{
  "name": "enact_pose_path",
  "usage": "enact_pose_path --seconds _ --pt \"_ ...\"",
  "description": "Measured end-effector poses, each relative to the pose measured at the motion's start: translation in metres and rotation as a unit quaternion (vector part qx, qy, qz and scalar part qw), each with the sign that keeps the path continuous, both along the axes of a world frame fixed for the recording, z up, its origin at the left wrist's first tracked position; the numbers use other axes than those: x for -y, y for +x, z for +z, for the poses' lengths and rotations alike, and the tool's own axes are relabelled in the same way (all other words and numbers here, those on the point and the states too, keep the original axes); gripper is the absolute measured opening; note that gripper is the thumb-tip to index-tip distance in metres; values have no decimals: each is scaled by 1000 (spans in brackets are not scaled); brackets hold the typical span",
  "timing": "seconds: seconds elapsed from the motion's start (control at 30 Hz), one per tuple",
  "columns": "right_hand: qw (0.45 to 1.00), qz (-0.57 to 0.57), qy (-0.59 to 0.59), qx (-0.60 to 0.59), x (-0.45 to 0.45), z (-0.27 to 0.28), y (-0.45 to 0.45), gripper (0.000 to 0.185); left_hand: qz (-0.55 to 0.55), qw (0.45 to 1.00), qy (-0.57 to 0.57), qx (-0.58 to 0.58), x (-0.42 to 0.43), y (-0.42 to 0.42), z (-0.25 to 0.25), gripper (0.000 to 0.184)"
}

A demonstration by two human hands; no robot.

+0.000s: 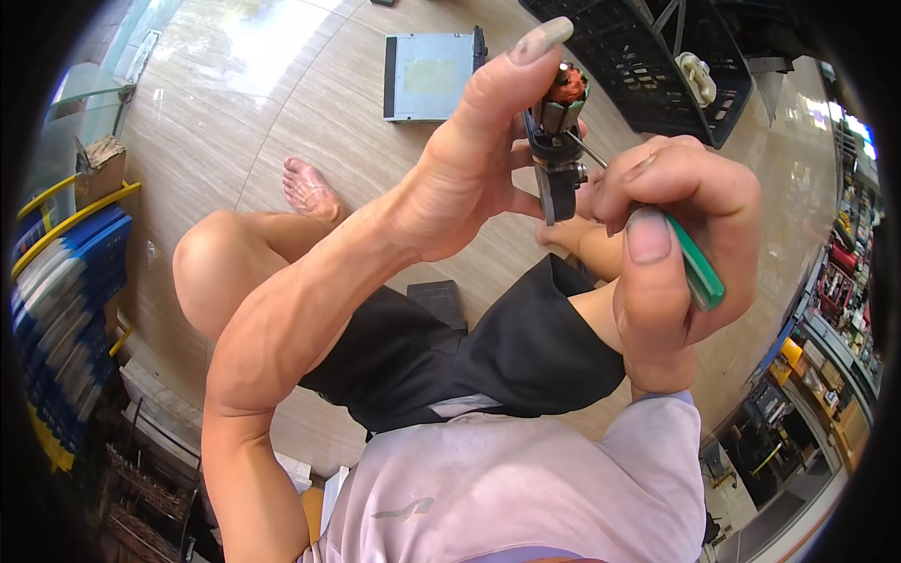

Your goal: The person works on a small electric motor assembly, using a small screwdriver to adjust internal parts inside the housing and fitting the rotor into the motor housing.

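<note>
A small motor part [560,105] with copper windings and a dark metal bracket [556,183] is held up by my left hand [479,141]. The left thumb is stretched upward beside the windings, and the other fingers are partly hidden behind the part. My right hand [694,225] is closed round a screwdriver with a green handle [696,263]. Its thin metal shaft [587,148] points up and left, with the tip at the side of the part, just below the windings. Whether the tip sits in a screw is too small to tell.
A silver disc-drive-like box [434,77] lies on the tiled floor. At the upper right stands a black plastic crate [648,75]. A dark flat block [436,302] lies between the legs. Blue items on a yellow rack [80,272] are at left, cluttered shelves [831,347] at right.
</note>
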State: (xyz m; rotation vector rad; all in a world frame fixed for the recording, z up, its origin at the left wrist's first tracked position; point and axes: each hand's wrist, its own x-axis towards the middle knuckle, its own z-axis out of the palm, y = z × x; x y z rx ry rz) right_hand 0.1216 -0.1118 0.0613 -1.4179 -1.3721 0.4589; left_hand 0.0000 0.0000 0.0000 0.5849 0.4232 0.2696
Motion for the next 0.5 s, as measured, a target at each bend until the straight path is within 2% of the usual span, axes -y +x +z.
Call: enact_pose_path --seconds 0.2,0.3,0.37,0.47,0.5 --pt "992 -89 -77 -52 -5 11 -14 20 0 1000 21 -23 0 0 5 89" --pt "990 -79 -94 -69 -10 12 -11 18 -2 999 21 -27 2 0 1 91" --pt "994 -61 -87 -39 -12 10 -9 18 -9 1000 22 -19 0 0 -4 93" --pt "997 -29 -54 40 -14 6 -6 17 5 991 -115 -65 0 -2 -4 60" --pt "997 -23 -49 53 -15 4 -5 16 0 995 -94 -38 -1 -4 -6 62"
